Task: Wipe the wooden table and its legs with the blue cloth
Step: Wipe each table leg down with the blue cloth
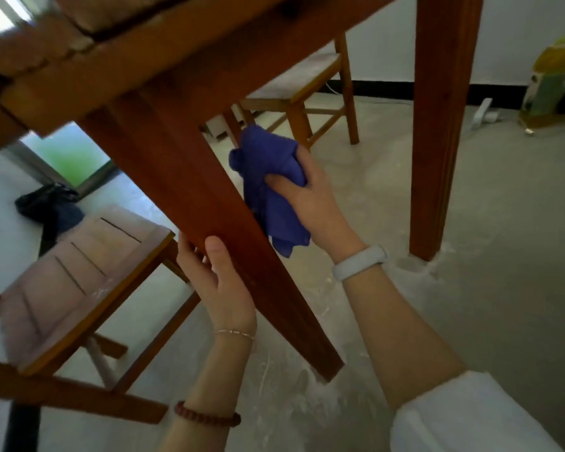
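I look up from low down at the underside of the wooden table. Its near leg runs slantwise from upper left to lower right across the view. My left hand grips this leg low down, thumb on the front face and fingers curled round the back. My right hand holds the bunched blue cloth against the right side of the same leg, above my left hand. A second table leg stands upright at the right.
A wooden chair stands close at the left, partly under the table. Another wooden stool stands behind the leg. A yellow-green bottle and a white object sit by the far wall. A dark bag lies on the floor at the left.
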Demonstrator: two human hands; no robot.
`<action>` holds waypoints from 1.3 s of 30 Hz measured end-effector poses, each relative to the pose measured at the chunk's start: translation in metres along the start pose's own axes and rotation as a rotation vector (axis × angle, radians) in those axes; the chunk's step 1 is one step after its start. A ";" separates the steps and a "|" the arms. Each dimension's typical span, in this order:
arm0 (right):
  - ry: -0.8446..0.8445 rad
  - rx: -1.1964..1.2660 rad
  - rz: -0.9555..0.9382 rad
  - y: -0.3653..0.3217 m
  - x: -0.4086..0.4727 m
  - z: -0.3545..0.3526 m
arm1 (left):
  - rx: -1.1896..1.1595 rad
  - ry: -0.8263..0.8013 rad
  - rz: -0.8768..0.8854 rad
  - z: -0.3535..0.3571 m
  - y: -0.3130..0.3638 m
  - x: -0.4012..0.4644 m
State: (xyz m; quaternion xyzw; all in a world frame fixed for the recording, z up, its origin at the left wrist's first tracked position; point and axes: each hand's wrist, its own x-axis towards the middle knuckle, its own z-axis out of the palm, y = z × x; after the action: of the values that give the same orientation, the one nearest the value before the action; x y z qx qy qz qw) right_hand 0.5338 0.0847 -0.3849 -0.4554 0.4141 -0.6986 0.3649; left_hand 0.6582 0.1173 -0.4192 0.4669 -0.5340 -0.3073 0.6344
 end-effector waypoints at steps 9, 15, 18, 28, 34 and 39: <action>-0.179 0.333 0.107 0.030 -0.020 0.022 | 0.078 0.059 0.080 0.000 -0.002 0.009; -0.068 0.063 0.523 0.169 -0.098 -0.020 | 0.108 0.017 0.058 -0.007 -0.019 0.000; -0.096 -0.143 0.646 0.191 -0.110 -0.037 | 0.139 -0.064 -0.021 -0.018 -0.042 -0.017; -0.021 0.158 0.532 0.197 -0.094 -0.016 | 0.262 -0.234 -0.130 -0.038 -0.134 -0.049; 0.082 -0.125 0.703 0.287 -0.146 -0.041 | 0.294 -0.290 -0.201 -0.042 -0.195 -0.076; -0.092 -0.392 0.816 0.327 -0.145 -0.056 | 0.311 -0.371 -0.173 -0.049 -0.207 -0.074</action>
State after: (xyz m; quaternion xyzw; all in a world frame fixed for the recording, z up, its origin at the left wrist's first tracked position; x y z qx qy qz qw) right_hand 0.5705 0.0991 -0.7444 -0.3459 0.6673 -0.3852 0.5354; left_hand 0.7102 0.1188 -0.6380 0.5381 -0.6403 -0.3552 0.4175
